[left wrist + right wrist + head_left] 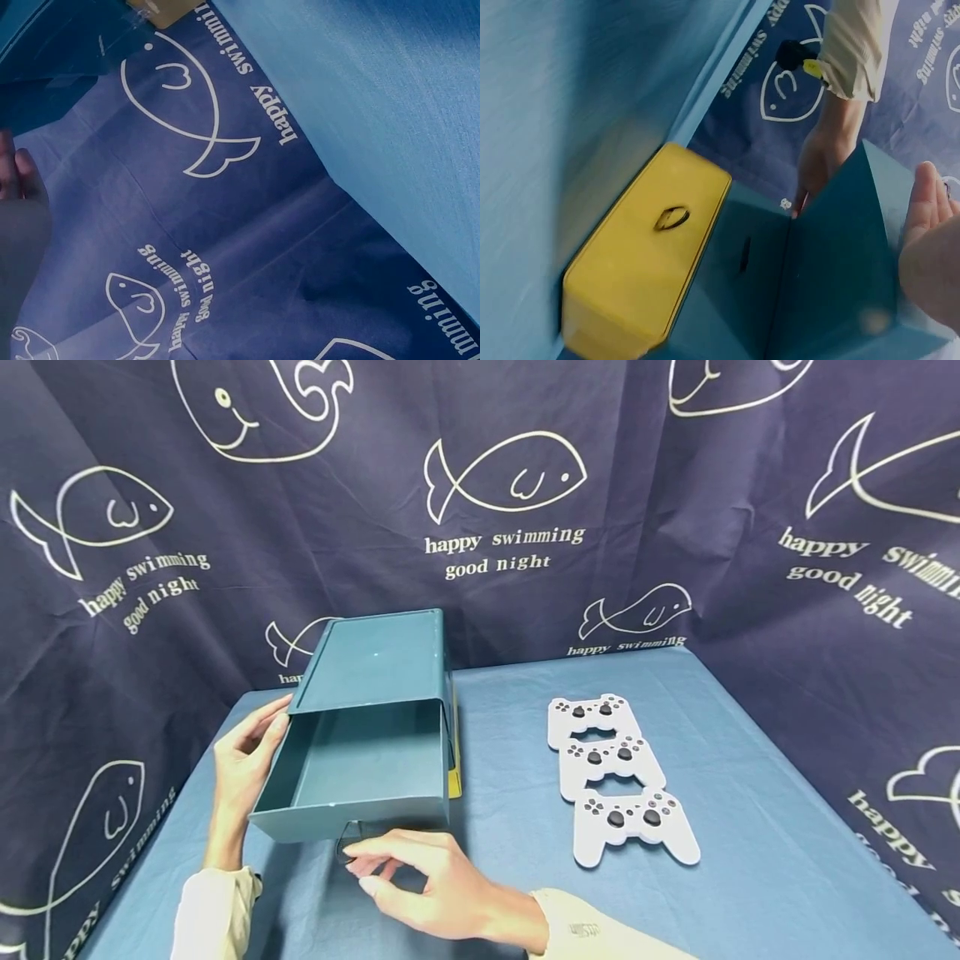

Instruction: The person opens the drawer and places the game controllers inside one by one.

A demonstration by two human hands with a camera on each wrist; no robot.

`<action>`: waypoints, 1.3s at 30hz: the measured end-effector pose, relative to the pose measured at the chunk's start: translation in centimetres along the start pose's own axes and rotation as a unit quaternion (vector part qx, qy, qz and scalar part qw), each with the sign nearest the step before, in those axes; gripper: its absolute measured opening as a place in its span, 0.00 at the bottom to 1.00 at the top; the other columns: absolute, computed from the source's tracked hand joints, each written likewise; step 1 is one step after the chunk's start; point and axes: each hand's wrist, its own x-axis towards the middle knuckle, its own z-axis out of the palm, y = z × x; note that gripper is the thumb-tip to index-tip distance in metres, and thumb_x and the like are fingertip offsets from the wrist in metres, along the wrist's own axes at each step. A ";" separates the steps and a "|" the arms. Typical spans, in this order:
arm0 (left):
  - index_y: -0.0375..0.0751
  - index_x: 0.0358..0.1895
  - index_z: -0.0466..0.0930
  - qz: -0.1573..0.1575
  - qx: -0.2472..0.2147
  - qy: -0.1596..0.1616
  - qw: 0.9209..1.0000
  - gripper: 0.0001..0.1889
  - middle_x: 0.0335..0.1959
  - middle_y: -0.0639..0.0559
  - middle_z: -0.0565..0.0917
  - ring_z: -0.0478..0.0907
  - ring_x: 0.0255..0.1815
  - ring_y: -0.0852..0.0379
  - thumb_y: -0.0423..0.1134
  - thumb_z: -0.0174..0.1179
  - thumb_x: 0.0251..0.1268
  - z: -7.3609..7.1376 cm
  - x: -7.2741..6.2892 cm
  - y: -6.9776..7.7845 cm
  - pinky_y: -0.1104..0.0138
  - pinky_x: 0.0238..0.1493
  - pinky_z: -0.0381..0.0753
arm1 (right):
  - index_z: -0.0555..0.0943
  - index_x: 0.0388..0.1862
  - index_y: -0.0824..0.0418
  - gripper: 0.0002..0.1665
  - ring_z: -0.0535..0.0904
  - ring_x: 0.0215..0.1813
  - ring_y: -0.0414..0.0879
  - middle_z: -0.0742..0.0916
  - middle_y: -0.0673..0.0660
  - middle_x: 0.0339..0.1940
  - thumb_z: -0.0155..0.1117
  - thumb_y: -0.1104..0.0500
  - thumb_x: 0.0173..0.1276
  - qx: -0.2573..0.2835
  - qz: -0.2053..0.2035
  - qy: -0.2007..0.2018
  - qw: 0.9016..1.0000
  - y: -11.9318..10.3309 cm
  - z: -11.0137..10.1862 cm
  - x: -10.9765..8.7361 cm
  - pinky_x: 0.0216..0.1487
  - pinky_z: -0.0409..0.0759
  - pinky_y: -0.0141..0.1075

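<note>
A teal drawer cabinet stands at the left of the table with its top drawer pulled far out. The inside of that drawer shows nothing in it. My right hand pinches the thin loop pull on the drawer's front. Against the cabinet's left side, near its front edge, rests my left hand with extended fingers. The right wrist view shows a yellow lower drawer with a small loop pull, and a teal drawer front beside it.
Three white game controllers, flat in shape, lie in an overlapping column on the right of the blue-covered table. A dark blue curtain with fish drawings hangs behind and along both sides.
</note>
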 end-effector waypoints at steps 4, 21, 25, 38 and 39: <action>0.27 0.61 0.82 -0.001 -0.010 0.003 1.000 0.16 0.44 0.57 0.90 0.85 0.41 0.63 0.26 0.62 0.73 0.0 -0.1 0.0 0.76 0.42 0.78 | 0.83 0.50 0.69 0.10 0.85 0.41 0.36 0.90 0.57 0.38 0.63 0.70 0.71 -0.019 -0.057 0.008 0.998 0.2 -1.8 -0.5 0.44 0.81 0.25; 0.24 0.60 0.82 0.018 0.010 0.009 1.000 0.16 0.43 0.60 0.90 0.84 0.40 0.66 0.20 0.59 0.71 -0.1 -0.1 -0.4 0.76 0.42 0.76 | 0.84 0.42 0.71 0.06 0.85 0.35 0.47 0.88 0.62 0.34 0.63 0.70 0.69 -0.084 -0.049 0.048 0.994 2.3 -12.0 -4.0 0.39 0.82 0.31; 0.23 0.60 0.81 0.019 0.001 0.009 1.000 0.16 0.44 0.61 0.90 0.84 0.42 0.66 0.20 0.59 0.71 0.0 0.0 -0.3 0.76 0.44 0.76 | 0.85 0.42 0.71 0.06 0.84 0.33 0.47 0.88 0.61 0.34 0.65 0.71 0.67 -0.125 -0.015 0.084 0.988 2.9 -15.1 -5.3 0.36 0.82 0.30; 0.24 0.60 0.82 0.005 0.006 0.013 1.000 0.16 0.43 0.62 0.90 0.84 0.40 0.66 0.21 0.59 0.71 0.1 0.2 -0.1 0.76 0.43 0.76 | 0.87 0.41 0.73 0.17 0.85 0.41 0.35 0.90 0.64 0.36 0.67 0.83 0.53 -0.218 0.125 0.152 0.956 3.4 -23.4 -8.5 0.42 0.79 0.24; 0.24 0.60 0.82 0.006 0.008 0.013 1.000 0.16 0.43 0.62 0.90 0.84 0.41 0.66 0.21 0.59 0.71 0.1 0.2 -0.1 0.76 0.43 0.76 | 0.86 0.41 0.74 0.17 0.85 0.41 0.34 0.90 0.65 0.36 0.67 0.83 0.53 -0.218 0.138 0.158 0.953 3.5 -24.0 -8.9 0.42 0.79 0.24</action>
